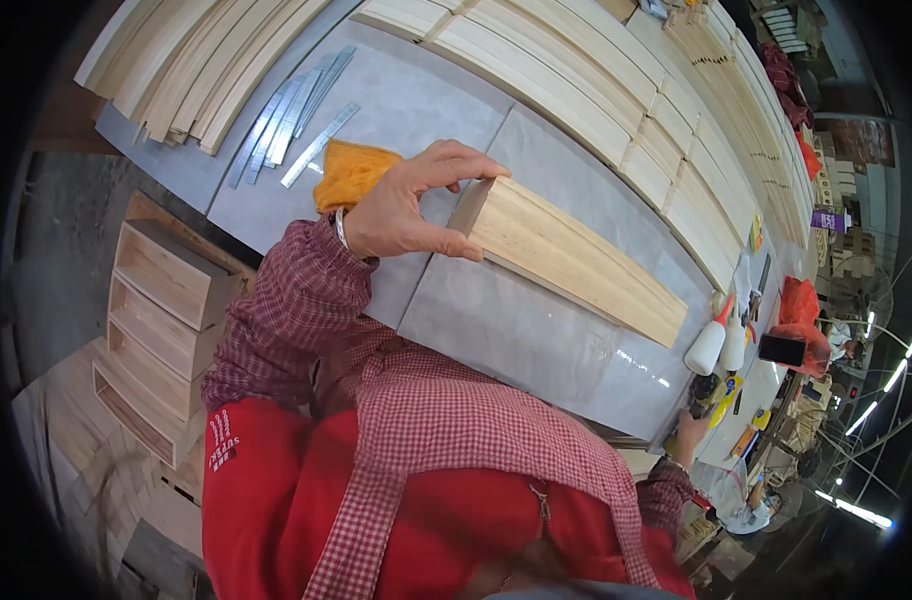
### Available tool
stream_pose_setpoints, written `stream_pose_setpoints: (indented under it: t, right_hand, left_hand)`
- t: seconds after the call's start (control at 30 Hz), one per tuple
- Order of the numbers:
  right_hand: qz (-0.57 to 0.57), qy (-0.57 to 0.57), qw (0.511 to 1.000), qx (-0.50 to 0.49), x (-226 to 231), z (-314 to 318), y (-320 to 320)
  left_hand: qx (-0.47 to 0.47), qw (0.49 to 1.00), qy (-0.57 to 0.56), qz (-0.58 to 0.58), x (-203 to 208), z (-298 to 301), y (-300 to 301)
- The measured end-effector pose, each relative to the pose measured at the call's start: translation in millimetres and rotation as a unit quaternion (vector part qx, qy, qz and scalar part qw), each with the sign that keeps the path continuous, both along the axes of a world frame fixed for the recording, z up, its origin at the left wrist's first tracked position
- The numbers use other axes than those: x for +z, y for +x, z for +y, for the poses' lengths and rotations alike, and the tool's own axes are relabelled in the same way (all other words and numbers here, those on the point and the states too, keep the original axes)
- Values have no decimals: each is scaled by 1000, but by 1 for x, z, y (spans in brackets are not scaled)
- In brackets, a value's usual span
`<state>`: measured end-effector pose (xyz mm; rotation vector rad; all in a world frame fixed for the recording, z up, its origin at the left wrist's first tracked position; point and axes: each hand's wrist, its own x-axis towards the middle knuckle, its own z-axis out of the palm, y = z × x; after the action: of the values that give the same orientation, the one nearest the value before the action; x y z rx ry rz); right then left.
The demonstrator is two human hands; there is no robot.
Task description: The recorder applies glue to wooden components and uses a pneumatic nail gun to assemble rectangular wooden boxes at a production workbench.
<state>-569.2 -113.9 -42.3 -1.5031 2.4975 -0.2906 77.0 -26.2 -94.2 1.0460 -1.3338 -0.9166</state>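
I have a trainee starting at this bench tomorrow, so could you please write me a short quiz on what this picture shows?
1. True or false: the left hand grips one end of the wooden slats.
2. What lies just behind that hand? A) an orange cloth B) a blue bucket C) a saw
3. Where is the right hand?

Key
1. True; thumb and fingers pinch the slats' end on the grey table.
2. A, the orange cloth, near the metal strips.
3. At the table's edge, by a tool near the white glue bottles; its grip is unclear.

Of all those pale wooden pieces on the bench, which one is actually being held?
The wooden block lying alone mid-bench: the left hand pinches its near end. The other wooden slats sit stacked along the far edge, untouched.
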Motion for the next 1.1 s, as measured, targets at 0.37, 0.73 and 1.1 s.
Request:
stream_pose_setpoints:
  t: [0.37, 0.73, 1.1]
  right_hand:
    - [-96, -28, 995, -21, 114, 1, 86]
    - [-138, 107, 957, 230, 220, 20, 391]
    - [-46, 321, 903, 282, 203, 4, 471]
  left_hand:
    - [23, 999, -28, -5, -1, 0, 1]
    - [49, 996, -69, -38, -2, 0, 2]
    - [40, 995, -91, -4, -7, -6, 1]
